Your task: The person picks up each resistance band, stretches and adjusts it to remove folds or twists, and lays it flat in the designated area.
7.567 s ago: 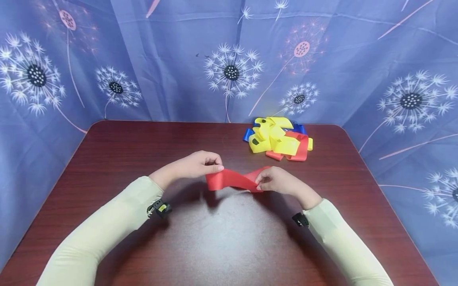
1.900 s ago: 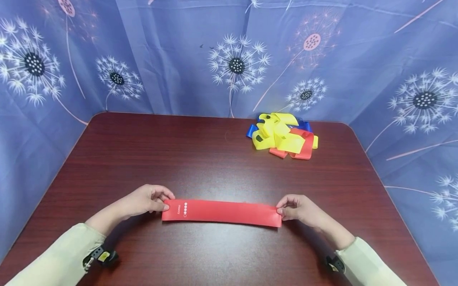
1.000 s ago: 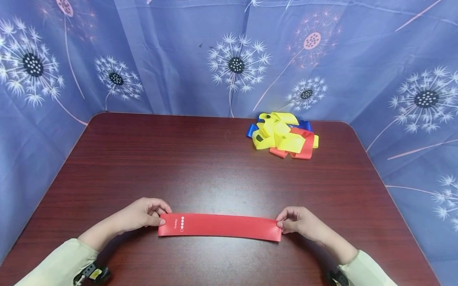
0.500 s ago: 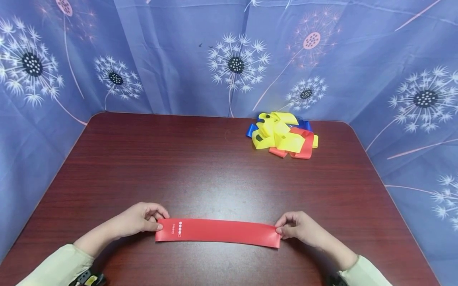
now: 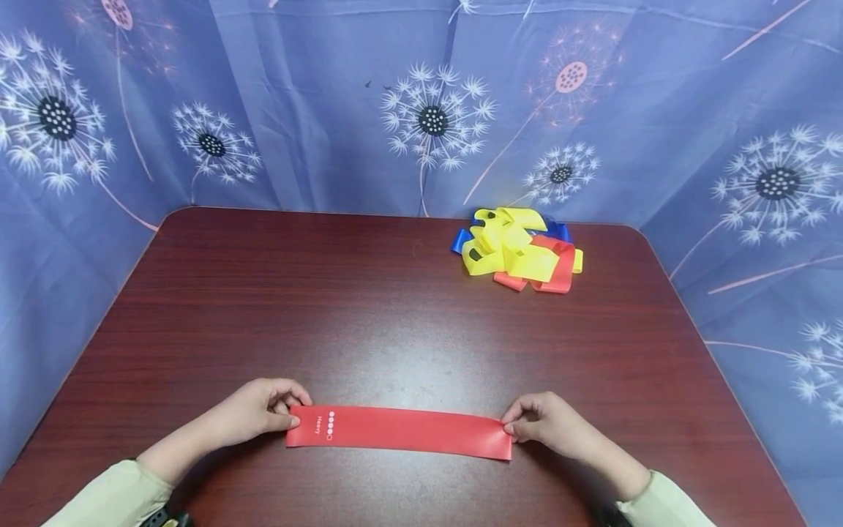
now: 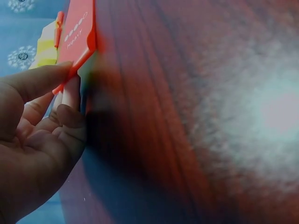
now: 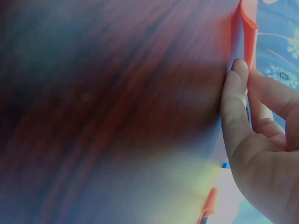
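A red resistance band [image 5: 402, 430], printed "Heavy" with a row of dots near its left end, stretches flat from side to side near the front of the table. My left hand [image 5: 258, 413] pinches its left end between thumb and fingers; the left wrist view shows the thumb on top of the band [image 6: 77, 35] and fingers beneath. At the other end, my right hand [image 5: 549, 424] pinches the band's right corner. In the right wrist view the band [image 7: 250, 39] is seen nearly edge-on between thumb and fingertips.
A loose pile of yellow bands [image 5: 503, 245] lies at the back right of the dark red wooden table [image 5: 296, 293]. Among it are a red band [image 5: 560, 274] and blue bands [image 5: 558, 231]. A blue dandelion-print curtain [image 5: 329, 110] surrounds the table's back and sides.
Earlier the red band was twisted and held mid-table near the pile. Both hands have since spread it out straight and drawn it toward the front edge; over the last half second it barely moves.
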Action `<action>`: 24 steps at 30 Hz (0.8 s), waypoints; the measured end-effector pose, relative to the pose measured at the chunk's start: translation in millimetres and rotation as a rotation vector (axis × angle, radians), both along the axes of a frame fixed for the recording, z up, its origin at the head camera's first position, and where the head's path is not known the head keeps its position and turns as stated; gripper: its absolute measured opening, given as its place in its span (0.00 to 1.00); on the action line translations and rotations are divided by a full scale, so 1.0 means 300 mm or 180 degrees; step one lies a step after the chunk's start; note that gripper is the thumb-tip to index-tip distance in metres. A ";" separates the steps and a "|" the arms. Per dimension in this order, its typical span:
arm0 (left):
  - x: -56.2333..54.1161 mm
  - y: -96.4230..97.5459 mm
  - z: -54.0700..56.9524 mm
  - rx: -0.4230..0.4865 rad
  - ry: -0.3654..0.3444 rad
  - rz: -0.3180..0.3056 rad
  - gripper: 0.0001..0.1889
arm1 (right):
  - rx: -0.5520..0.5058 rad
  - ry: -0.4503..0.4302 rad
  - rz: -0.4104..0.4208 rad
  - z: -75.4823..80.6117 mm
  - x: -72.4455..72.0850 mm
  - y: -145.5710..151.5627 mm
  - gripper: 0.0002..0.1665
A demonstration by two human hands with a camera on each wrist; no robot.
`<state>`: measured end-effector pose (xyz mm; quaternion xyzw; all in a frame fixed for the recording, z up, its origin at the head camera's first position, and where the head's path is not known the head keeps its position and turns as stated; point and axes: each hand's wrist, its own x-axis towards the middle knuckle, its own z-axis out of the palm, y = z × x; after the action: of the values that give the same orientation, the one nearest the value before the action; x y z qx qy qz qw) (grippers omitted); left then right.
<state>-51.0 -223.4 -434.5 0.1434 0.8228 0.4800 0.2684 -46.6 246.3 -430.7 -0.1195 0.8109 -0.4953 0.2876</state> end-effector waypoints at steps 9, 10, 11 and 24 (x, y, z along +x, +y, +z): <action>0.020 0.016 -0.011 -0.0263 0.0354 0.0118 0.11 | 0.0097 0.0150 -0.0014 -0.001 0.007 -0.019 0.06; 0.020 0.017 -0.011 -0.0287 0.0386 0.0126 0.11 | 0.0109 0.0158 -0.0019 -0.001 0.006 -0.022 0.06; 0.021 0.018 -0.011 -0.0313 0.0410 0.0135 0.11 | 0.0121 0.0164 -0.0021 -0.002 0.006 -0.023 0.06; 0.026 0.028 -0.013 -0.0423 0.0613 0.0135 0.10 | 0.0416 0.0589 -0.0001 -0.008 0.021 -0.036 0.03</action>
<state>-43.1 -215.1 -438.3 0.1533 0.8776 0.4140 0.1868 -40.2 235.6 -432.9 -0.1456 0.8646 -0.4282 0.2187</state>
